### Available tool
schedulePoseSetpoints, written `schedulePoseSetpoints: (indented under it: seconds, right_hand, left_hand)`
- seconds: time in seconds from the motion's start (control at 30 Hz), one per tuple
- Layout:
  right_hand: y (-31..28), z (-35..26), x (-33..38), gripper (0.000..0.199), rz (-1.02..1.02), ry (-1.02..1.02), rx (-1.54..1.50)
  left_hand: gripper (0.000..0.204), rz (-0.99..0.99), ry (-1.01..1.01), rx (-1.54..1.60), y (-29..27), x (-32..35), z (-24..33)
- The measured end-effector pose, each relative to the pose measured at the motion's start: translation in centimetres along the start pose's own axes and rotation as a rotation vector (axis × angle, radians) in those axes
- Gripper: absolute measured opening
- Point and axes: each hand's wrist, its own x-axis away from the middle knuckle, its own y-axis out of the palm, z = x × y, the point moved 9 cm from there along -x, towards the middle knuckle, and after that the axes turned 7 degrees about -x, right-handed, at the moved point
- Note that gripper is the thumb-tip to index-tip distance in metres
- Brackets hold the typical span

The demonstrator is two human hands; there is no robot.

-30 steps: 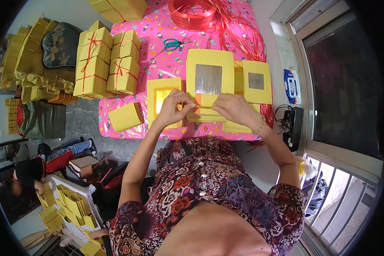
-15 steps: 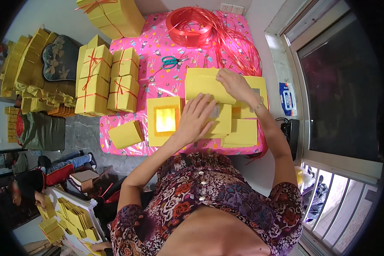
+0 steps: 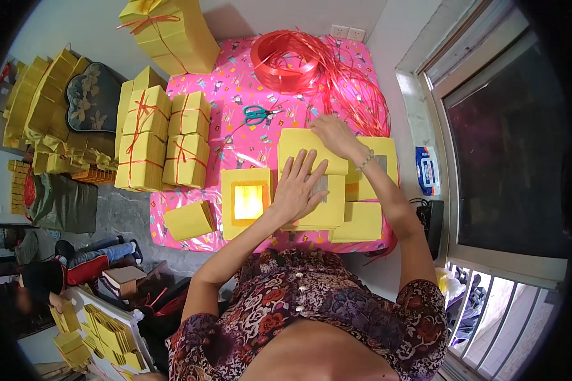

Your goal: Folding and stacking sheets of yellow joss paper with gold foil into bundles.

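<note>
Yellow paper is stacked by the near edge of a desk (image 3: 235, 151) that is covered in glossy pink patterned sheeting. The main paper stack (image 3: 333, 206) is set right of the middle of that edge, and a plain yellow sheet (image 3: 302, 147) is laid across its far part. By the left hand (image 3: 299, 193) the stack is covered, palm down — its grip is spread flat, fingers apart, with nothing clasped. The right hand (image 3: 335, 135) is bent over the far edge of the plain sheet; its fingertips are partly hidden, so whether its grip is closed on the paper cannot be told. A silver patch (image 3: 322, 188) is glimpsed beside the left hand. To the left, a sheet with a shining gold square (image 3: 248, 202) is placed, and nearer the left corner a small yellow stack (image 3: 187, 221). Along the left edge, yellow bundles (image 3: 143, 143) are bound with red ribbon. Toward the far edge, teal-handled scissors (image 3: 255, 115) are left lying — a red ribbon coil (image 3: 286, 60) is set beyond them.
</note>
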Motion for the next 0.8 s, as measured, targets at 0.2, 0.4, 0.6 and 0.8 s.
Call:
schedulePoseSetpoints:
  seconds: [0.2, 0.4, 0.6, 0.8]
  right_hand:
    - [2.1, 0.5, -0.7, 0.028, -0.068, 0.061, -0.111]
    - [1.9, 0.2, -0.8, 0.028, -0.049, 0.035, -0.122]
    - [1.8, -0.3, -0.7, 0.028, -0.08, 0.046, -0.103]
    - [2.4, -0.4, -0.4, 0.026, -0.08, 0.025, -0.017]
  left_hand:
    - [0.074, 0.005, 0.003, 0.008, 0.1, -0.3, -0.3]
    - [0.073, -0.001, 0.007, 0.024, 0.1, -0.3, -0.5]
    - [0.073, -0.02, 0.007, 0.04, 0.4, -0.2, -0.6]
    - [0.073, -0.051, 0.013, 0.054, 1.0, 0.1, -0.8]
